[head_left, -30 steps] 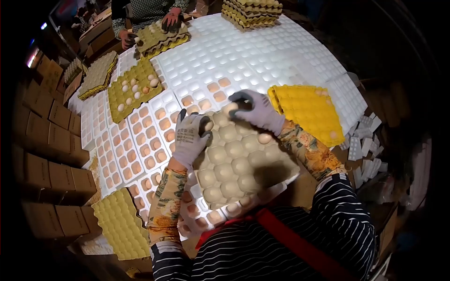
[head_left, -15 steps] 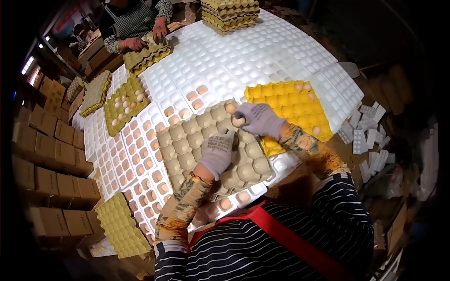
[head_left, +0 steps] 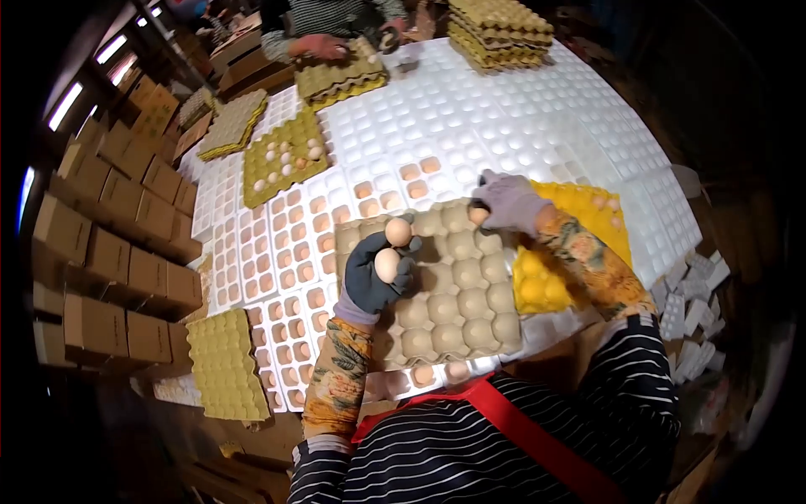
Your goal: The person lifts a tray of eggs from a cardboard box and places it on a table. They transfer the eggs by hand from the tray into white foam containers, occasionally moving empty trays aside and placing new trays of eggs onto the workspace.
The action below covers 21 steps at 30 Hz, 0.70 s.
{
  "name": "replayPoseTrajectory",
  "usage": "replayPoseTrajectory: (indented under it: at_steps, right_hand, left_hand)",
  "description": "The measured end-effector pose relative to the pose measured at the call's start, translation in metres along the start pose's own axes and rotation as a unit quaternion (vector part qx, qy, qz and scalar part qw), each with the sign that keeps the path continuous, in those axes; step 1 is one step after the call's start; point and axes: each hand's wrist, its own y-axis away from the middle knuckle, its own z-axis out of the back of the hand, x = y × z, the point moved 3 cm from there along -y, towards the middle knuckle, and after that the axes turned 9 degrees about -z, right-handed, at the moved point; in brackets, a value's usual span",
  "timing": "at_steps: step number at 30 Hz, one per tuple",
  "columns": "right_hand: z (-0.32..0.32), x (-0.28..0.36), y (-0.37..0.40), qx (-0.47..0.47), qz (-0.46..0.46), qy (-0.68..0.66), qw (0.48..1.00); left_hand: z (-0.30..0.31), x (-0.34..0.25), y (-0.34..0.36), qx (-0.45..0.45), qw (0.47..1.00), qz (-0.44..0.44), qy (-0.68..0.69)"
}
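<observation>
My gloved left hand is turned palm up over the left part of a grey egg tray. It holds two eggs, an upper one and a lower one. At the tray's top right corner, my gloved right hand has its fingers on another egg. A yellow tray lies partly under my right forearm, with a few eggs near its upper right corner. White trays with eggs in many cells spread to the left of the grey tray.
Across the table a person's gloved hands are at a stack of trays. A taller tray stack stands at the back. An olive tray holds several eggs. Cardboard boxes line the left; white carton pieces lie at right.
My left hand has turned palm up and now shows two eggs. My right hand stays by the tray's top corner. The whole view has shifted, and the person across has moved their hands.
</observation>
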Motion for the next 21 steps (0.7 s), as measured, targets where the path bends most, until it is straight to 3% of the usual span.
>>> replayPoseTrajectory:
  at_steps: [1, 2, 3, 4, 5, 6, 8, 9, 10, 12, 14, 15, 16, 18, 19, 20, 21]
  right_hand:
    - [0.009, -0.009, 0.003, 0.008, 0.009, -0.061, 0.998]
    - [0.008, -0.017, 0.001, -0.033, 0.027, -0.187, 0.981]
    - [0.002, -0.032, -0.011, 0.002, 0.022, -0.368, 0.929]
    - [-0.001, -0.036, -0.024, 0.026, -0.04, -0.513, 0.857]
    - [0.009, -0.025, -0.04, 0.051, -0.074, -0.498, 0.863]
    - [0.018, -0.013, -0.053, 0.068, -0.115, -0.484, 0.865]
    - [0.018, 0.027, -0.104, 0.006, -0.012, -0.331, 0.944]
    - [0.01, 0.048, -0.13, -0.04, 0.038, -0.248, 0.967]
    - [0.018, 0.08, -0.152, 0.049, 0.006, -0.197, 0.979]
    - [-0.007, 0.114, -0.216, 0.029, 0.011, -0.1, 0.994]
    - [-0.015, 0.145, -0.271, 0.035, 0.0, -0.029, 0.999]
    - [-0.023, 0.156, -0.294, 0.039, -0.005, -0.007, 0.999]
    - [-0.031, 0.164, -0.317, 0.042, -0.01, 0.015, 0.999]
    - [-0.057, 0.17, -0.364, 0.058, 0.006, 0.05, 0.997]
    - [-0.072, 0.172, -0.385, 0.069, 0.021, 0.083, 0.994]
    - [-0.079, 0.183, -0.393, 0.08, 0.022, 0.083, 0.993]
    - [-0.076, 0.202, -0.397, 0.051, 0.048, 0.054, 0.996]
  left_hand:
    - [0.007, -0.018, 0.009, -0.042, 0.983, -0.054, -0.172]
    - [0.013, -0.037, 0.017, -0.05, 0.981, -0.072, -0.172]
    - [0.016, -0.053, 0.022, 0.018, 0.995, -0.063, -0.078]
    - [0.022, -0.072, 0.028, 0.089, 0.994, -0.054, 0.015]
    - [0.063, -0.1, 0.037, -0.006, 0.96, -0.188, -0.206]
    - [0.071, -0.133, 0.026, -0.078, 0.764, -0.279, -0.576]
    - [0.072, -0.182, 0.003, -0.195, 0.86, -0.178, -0.437]
    - [0.089, -0.198, -0.014, -0.268, 0.814, -0.179, -0.482]
    - [0.12, -0.214, -0.032, -0.276, 0.783, -0.16, -0.534]
    - [0.157, -0.229, -0.073, -0.301, 0.695, -0.102, -0.645]
    - [0.221, -0.243, -0.124, -0.215, 0.449, -0.164, -0.851]
    - [0.191, -0.242, -0.13, -0.253, 0.453, -0.024, -0.854]
    - [0.219, -0.244, -0.137, -0.251, 0.435, -0.035, -0.864]
    - [0.244, -0.268, -0.145, -0.275, 0.511, -0.199, -0.79]
    - [0.256, -0.28, -0.148, -0.306, 0.525, -0.309, -0.732]
    - [0.248, -0.287, -0.15, -0.32, 0.479, -0.369, -0.729]
    - [0.253, -0.293, -0.159, -0.305, 0.486, -0.391, -0.72]
